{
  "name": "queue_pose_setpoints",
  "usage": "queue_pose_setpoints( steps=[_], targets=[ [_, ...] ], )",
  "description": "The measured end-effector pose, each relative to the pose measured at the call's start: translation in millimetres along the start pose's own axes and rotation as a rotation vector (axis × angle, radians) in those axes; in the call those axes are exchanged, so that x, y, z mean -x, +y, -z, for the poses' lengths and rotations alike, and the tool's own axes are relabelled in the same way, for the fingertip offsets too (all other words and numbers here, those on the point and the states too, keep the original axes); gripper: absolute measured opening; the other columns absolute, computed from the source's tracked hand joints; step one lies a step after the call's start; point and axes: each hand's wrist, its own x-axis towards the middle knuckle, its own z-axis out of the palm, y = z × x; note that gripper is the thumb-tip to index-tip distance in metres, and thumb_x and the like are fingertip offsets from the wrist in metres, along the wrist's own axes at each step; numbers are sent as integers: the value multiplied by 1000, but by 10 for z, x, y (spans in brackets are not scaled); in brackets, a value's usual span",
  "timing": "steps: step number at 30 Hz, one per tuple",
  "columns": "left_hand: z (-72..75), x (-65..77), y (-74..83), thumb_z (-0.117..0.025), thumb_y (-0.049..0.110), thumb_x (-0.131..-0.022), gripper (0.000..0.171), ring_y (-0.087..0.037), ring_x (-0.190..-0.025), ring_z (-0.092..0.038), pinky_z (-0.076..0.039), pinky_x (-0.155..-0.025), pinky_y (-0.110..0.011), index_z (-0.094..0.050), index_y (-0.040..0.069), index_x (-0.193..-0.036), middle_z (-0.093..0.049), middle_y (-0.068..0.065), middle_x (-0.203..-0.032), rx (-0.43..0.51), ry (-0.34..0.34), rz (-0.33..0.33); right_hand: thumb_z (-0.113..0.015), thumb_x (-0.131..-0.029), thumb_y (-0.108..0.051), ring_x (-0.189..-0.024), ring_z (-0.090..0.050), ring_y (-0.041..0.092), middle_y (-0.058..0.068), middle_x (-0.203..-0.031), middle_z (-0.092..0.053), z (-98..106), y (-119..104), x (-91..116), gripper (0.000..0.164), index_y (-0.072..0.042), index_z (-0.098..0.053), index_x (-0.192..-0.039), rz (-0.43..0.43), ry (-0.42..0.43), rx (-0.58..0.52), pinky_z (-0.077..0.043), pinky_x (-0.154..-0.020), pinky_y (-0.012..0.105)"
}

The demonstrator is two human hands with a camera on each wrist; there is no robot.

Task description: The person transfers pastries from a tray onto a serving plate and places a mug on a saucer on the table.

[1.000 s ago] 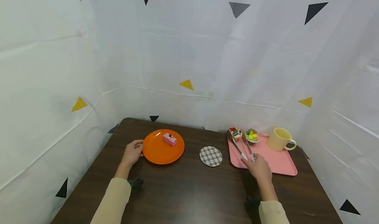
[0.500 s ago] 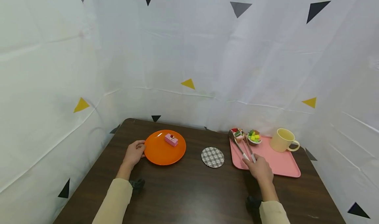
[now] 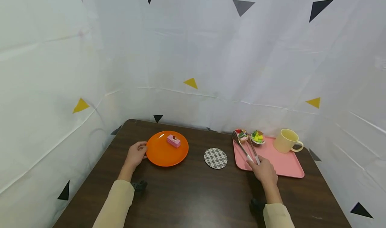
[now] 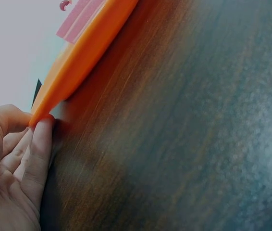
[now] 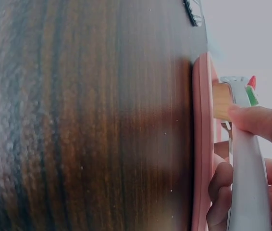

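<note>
At the left, my left hand (image 3: 135,154) pinches the rim of an orange plate (image 3: 159,157), thumb above and a finger underneath in the left wrist view. A small pink toy cake slice (image 3: 173,141) with a red cherry sits on the plate. On the right, my right hand (image 3: 265,171) grips a pair of metal tongs (image 5: 249,178) by their white handles. The tongs' tips stand either side of a toy tart (image 3: 243,135) with red and green topping, at the back left corner of a pink tray (image 3: 287,164). I cannot tell whether they squeeze it.
Beside the tart on the tray is a toy dessert cup (image 3: 257,137) with yellow and green pieces. A yellow mug (image 3: 282,143) stands at the tray's back right. A round checked coaster (image 3: 215,158) lies between plate and tray. White curtains (image 3: 193,47) enclose the table.
</note>
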Motion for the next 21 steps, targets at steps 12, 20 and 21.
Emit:
queue_pose_setpoints(
  steps=[12,20,21],
  targets=[
    [-18,-66,-64,-52,24,-113,46,-30,-123,-66,-62,-88,-25,-51,7,-156,-62,-21,-147,-5,14,-3,-69,-101,-54,-78,-54,26,8,-84,-54,46,30,28,48,-9,-65,-118,1,7,3,-36,-65,36],
    [9,-67,-96,-54,22,-113,45,-29,-120,-68,-63,-86,-24,-52,3,-154,-63,-24,-145,10,14,-5,-70,-100,-55,-75,-54,25,7,-82,-57,75,-16,78,48,-11,-67,-117,36,45,12,-35,-62,36],
    [9,-68,-95,-54,22,-114,45,-29,-119,-68,-63,-86,-25,-52,4,-154,-63,-24,-145,11,13,-4,-70,-100,-56,-75,-54,25,7,-82,-57,84,-27,82,48,-11,-67,-119,39,45,8,-35,-62,36]
  ],
)
